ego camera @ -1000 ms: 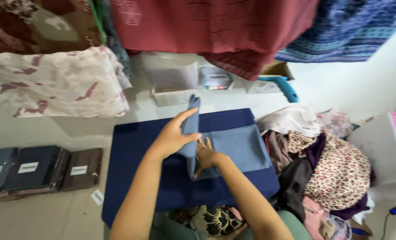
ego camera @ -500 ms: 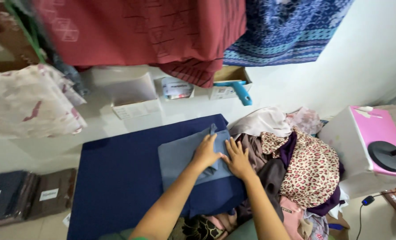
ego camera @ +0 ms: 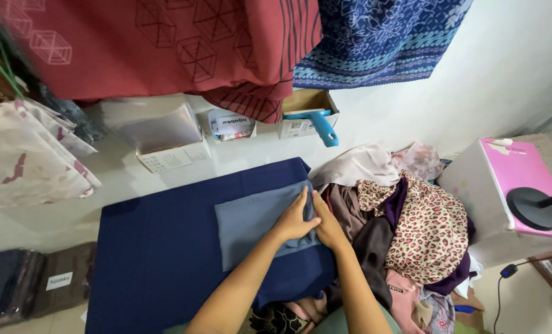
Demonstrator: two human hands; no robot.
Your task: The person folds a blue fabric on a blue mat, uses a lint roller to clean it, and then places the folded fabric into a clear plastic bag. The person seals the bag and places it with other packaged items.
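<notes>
A folded grey-blue cloth [ego camera: 251, 222] lies on a dark navy mat [ego camera: 158, 253] spread on the floor. My left hand [ego camera: 293, 221] rests flat on the cloth's right edge, fingers together and pressing down. Beside it my right hand [ego camera: 328, 226] presses the same edge, touching the left hand. Neither hand grips anything.
A heap of clothes [ego camera: 400, 229], with a leopard-print piece on top, lies right of the mat. Behind stand a white box [ego camera: 168, 139], small cartons and a blue-handled tool [ego camera: 319, 124]. Red [ego camera: 164, 43] and blue patterned fabrics hang overhead. Packed dark garments [ego camera: 22, 281] lie left; a pink-topped box [ego camera: 511, 185] stands right.
The cloth's raised flap has been laid flat. Both hands slid to its right edge. The view has shifted right and moved closer.
</notes>
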